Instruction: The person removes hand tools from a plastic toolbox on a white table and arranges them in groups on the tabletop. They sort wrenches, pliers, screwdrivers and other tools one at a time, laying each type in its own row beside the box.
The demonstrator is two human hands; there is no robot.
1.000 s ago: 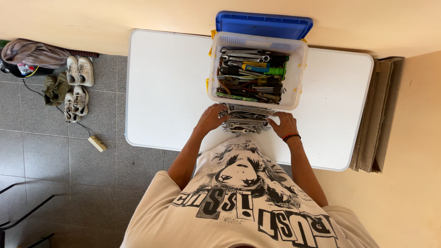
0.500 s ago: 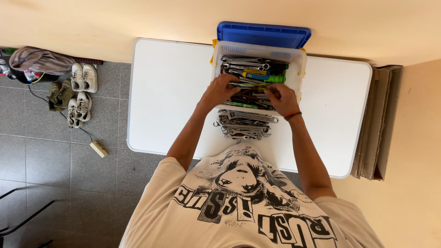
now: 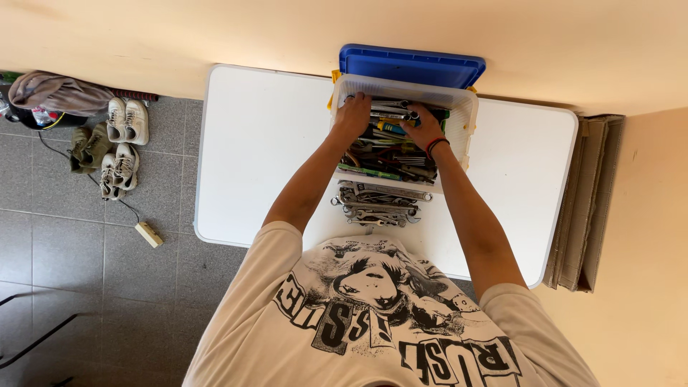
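Both hands are deep in the clear tool bin now, left hand and right hand side by side on the wrenches at its far end. Behind the wrists, a pile of spanners lies on the white worktop.

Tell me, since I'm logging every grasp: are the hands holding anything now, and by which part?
Both the left hand and the right hand reach onto the tools at the far end of the clear bin; whether either grips one, or where, cannot be told.

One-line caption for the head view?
Both hands, left hand and right hand, reach into a tool-filled bin above piled wrenches.
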